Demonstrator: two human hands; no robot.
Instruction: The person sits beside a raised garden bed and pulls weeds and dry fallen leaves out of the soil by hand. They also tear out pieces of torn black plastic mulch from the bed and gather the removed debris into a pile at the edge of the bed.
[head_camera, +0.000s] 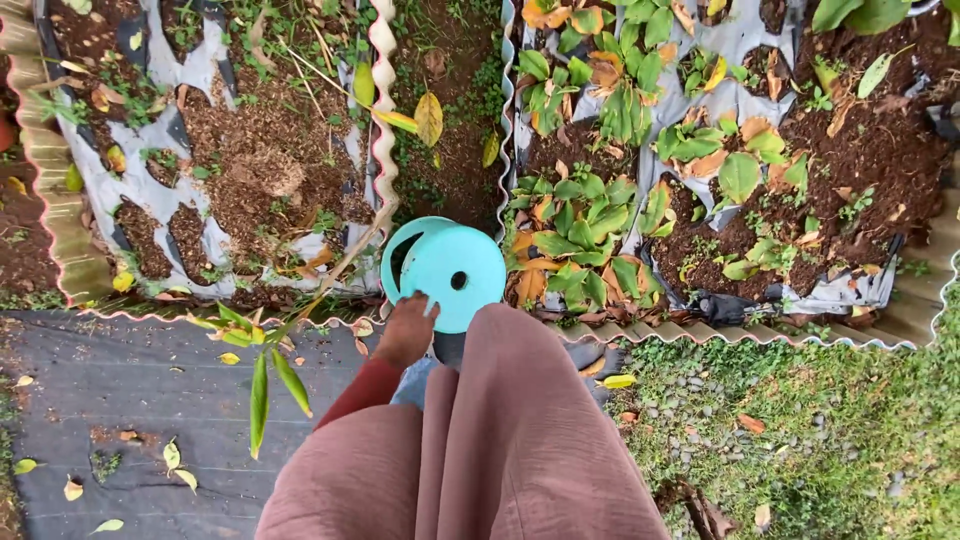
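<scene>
You are looking down at garden beds and ground cover here, and no packages, labels, signs or screens are showing anywhere in your view at this moment.

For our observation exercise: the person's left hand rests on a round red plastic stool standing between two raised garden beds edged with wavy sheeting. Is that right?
Not quite. In the head view the stool is turquoise, not red. The rest holds: the left hand touches its round seat, and it stands between the two wavy-edged beds.

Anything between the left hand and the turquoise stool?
Nothing visible. The left hand lies at the turquoise stool's near rim, apparently touching it, though actual contact is unclear. A thin dry stem passes just left of the stool.
</scene>
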